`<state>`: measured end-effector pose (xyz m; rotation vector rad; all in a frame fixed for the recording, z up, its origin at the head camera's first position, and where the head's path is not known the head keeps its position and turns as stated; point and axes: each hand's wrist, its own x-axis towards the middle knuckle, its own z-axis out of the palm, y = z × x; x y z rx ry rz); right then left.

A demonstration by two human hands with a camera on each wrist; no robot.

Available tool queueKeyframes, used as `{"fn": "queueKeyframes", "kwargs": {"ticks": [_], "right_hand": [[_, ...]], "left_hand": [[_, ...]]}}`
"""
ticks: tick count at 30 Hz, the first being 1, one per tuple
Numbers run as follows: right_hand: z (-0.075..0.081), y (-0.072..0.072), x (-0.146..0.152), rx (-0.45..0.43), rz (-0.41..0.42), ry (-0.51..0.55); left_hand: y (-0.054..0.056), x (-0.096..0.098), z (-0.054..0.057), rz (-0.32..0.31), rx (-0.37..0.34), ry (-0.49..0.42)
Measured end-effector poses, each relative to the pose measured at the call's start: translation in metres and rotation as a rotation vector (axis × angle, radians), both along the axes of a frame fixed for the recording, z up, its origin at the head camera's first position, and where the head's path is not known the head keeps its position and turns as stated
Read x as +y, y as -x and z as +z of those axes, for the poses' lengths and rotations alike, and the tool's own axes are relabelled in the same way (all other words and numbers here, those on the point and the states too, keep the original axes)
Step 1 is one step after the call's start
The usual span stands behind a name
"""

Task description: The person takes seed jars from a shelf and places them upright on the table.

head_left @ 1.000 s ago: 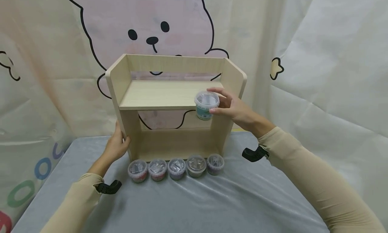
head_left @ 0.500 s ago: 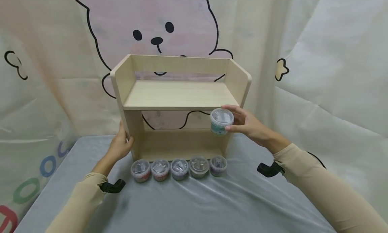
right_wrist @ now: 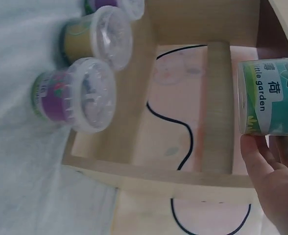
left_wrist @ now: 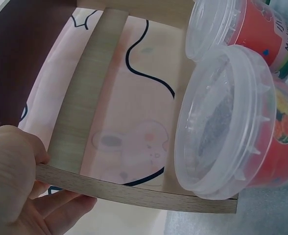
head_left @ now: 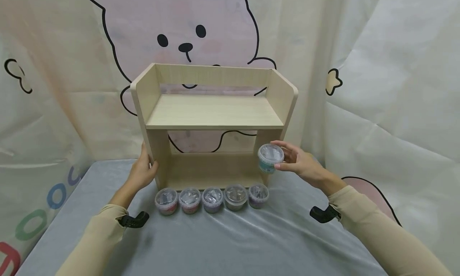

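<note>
My right hand (head_left: 301,166) pinches a teal-labelled plastic tub (head_left: 270,159) with a clear lid, held in the air before the right side of a light wooden two-tier shelf (head_left: 215,112). The right wrist view shows "little garden" on the label of that tub (right_wrist: 269,98). At the shelf's left side panel, my left hand (head_left: 141,173) grips the edge, thumb in front; the left wrist view shows the fingers (left_wrist: 68,208) around the board. Several lidded tubs stand in a row along the shelf's front, among them a red one (head_left: 167,201) and a purple one (head_left: 258,196).
A grey-blue cloth (head_left: 215,244) covers the table. Behind the shelf hangs a pale curtain (head_left: 302,40) printed with a pink bear. Black wrist cameras (head_left: 133,220) sit on both forearms.
My right hand has lowered the teal-labelled tub from the upper shelf's front edge, down and to the right. The view has shifted slightly. My left hand keeps its grip on the side panel.
</note>
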<state>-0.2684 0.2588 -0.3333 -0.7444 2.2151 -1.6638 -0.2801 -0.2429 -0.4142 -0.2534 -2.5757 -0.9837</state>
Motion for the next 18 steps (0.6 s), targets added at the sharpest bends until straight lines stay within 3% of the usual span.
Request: {"fn": "queueKeyframes", "kwargs": {"ticks": [10,18], "right_hand": [[-0.023,-0.001,0.008,0.008,0.022,0.015],[-0.038,0.0,0.017,-0.001,-0.028,-0.018]], "left_hand": [[0.002,0.0,0.001,0.016,-0.021,0.001],[0.001,0.0,0.0,0.019,-0.033,0.003]]}}
